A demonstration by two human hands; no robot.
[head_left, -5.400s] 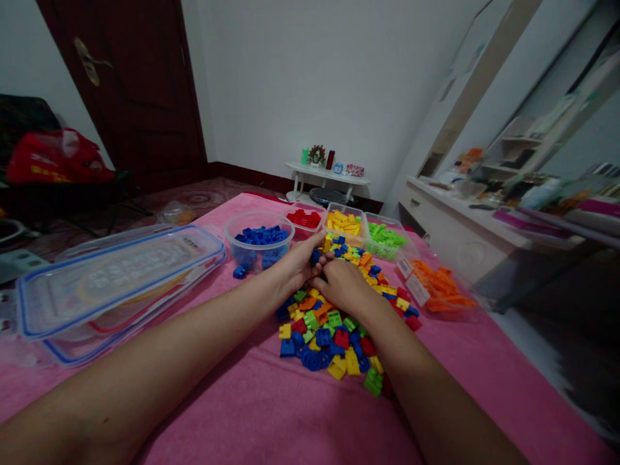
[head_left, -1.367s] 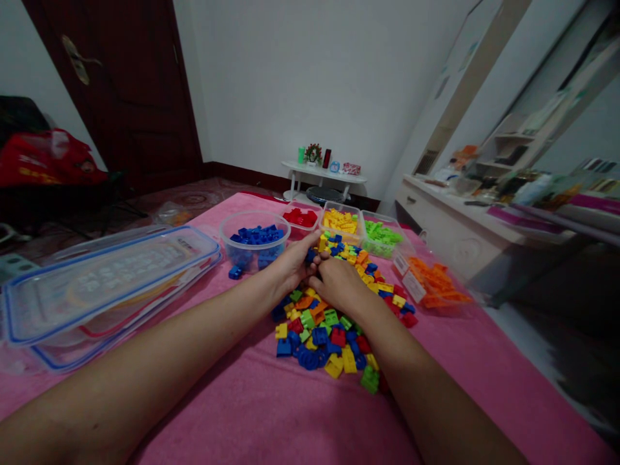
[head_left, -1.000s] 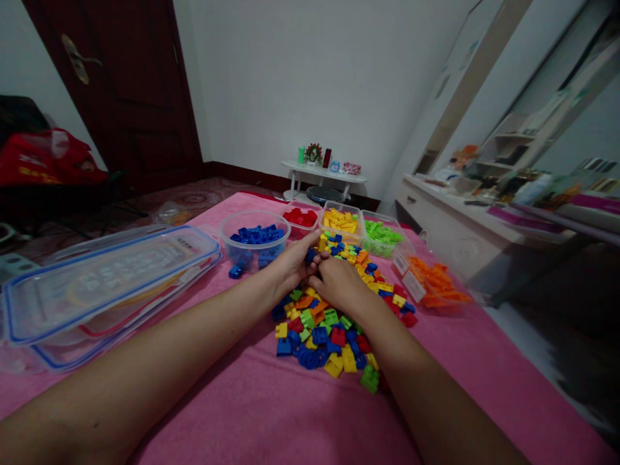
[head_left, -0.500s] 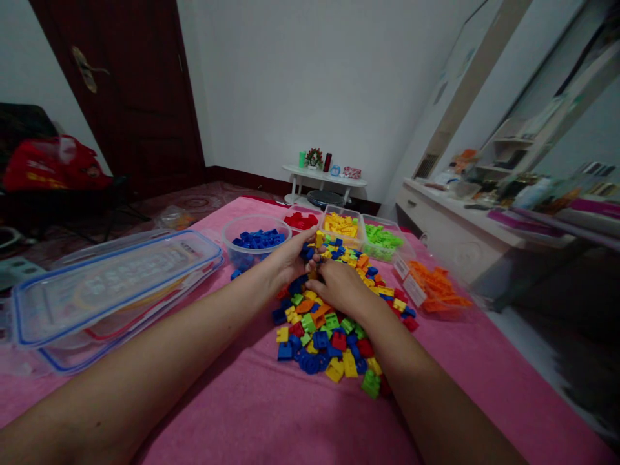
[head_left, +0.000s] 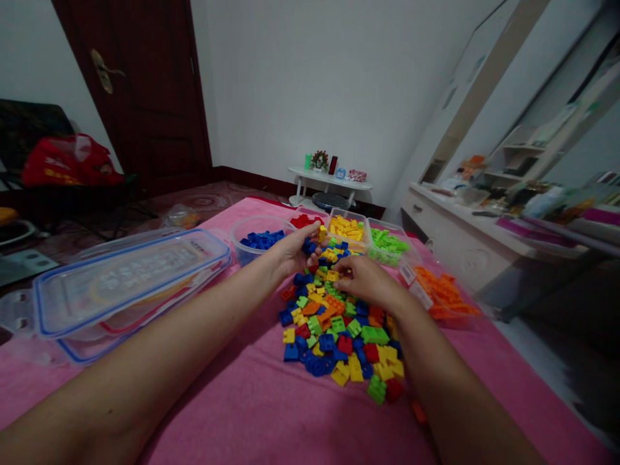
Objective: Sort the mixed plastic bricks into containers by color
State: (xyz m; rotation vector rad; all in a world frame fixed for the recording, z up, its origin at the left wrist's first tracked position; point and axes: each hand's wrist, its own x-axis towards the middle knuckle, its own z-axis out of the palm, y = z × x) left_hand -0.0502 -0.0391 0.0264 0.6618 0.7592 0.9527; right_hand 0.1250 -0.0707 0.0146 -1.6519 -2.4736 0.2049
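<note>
A heap of toy building bricks [head_left: 334,323] in blue, yellow, green, red and orange is spread over the pink cloth. My left hand [head_left: 293,252] is above the heap's far left side, palm turned inward. Its curled fingers hold blue bricks [head_left: 309,246] and a yellow brick [head_left: 322,232] near the fingertips. Close by on the right, my right hand [head_left: 364,276] reaches over the pile, with a yellow brick [head_left: 332,276] between its thumb and fingers. Past the hands, a round tub [head_left: 237,248] contains blue bricks.
Behind the heap are clear boxes of red [head_left: 306,221], yellow [head_left: 347,227] and green bricks [head_left: 387,241]. A box of orange bricks [head_left: 445,294] lies at the right. Stacked clear lids [head_left: 130,278] cover the left side. A cluttered white desk [head_left: 445,226] stands beyond the right edge.
My right hand has moved right, away from my left hand, uncovering more bricks and a yellow brick at its fingertips. My left hand still holds its bricks. The view has shifted slightly.
</note>
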